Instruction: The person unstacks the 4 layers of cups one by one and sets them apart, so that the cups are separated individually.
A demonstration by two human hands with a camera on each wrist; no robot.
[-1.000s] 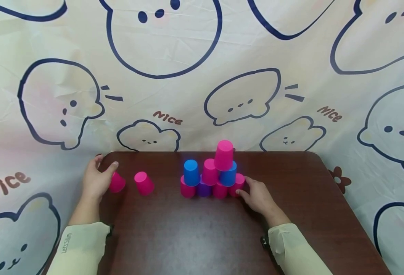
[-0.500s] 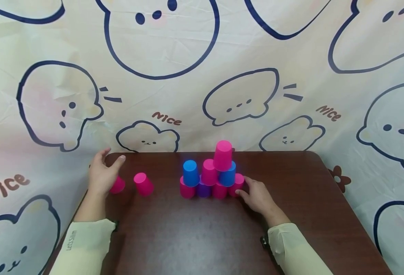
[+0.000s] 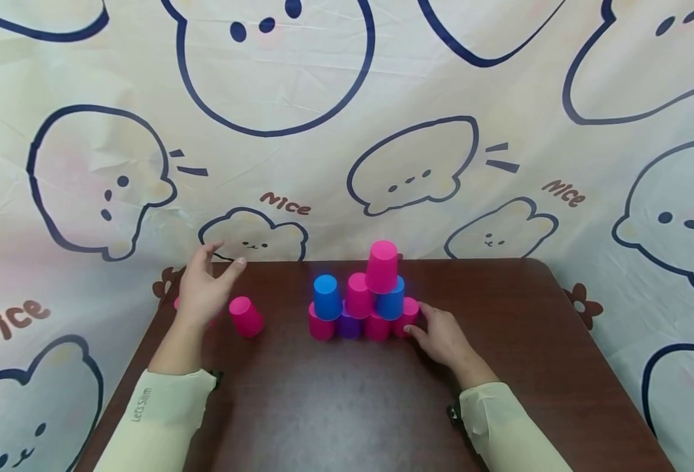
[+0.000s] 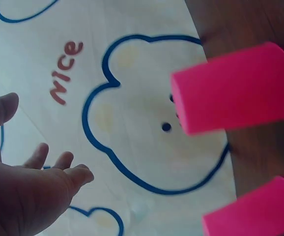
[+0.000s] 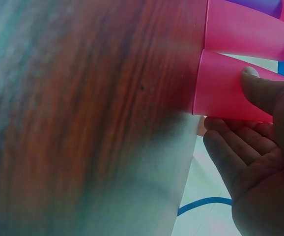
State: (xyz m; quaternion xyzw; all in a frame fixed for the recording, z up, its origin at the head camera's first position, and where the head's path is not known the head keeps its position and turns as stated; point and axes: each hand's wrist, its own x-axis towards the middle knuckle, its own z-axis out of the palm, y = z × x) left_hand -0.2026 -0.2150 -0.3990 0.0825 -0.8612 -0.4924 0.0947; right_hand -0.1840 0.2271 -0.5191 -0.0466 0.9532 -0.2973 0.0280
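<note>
Dark table [image 3: 335, 400] bears a cup pyramid [image 3: 359, 296], its third tier [image 3: 383, 267] seemingly in hand: the right hand [image 3: 445, 335] lightly pinches (steadies, perhaps) the end cup [image 3: 407, 317], while the left hand [image 3: 205, 292], spread and holding nothing, hovers beside loose cups [image 3: 246, 317], one wanting a grasp next.

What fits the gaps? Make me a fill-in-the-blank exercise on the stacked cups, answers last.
1. The stack has ____ cups in its bottom row.
2. In the middle row, one pink cup stands between two ____ cups.
3. The purple cup stands in the ____ row, not the middle or top.

Missing words: four; blue; bottom.
</note>
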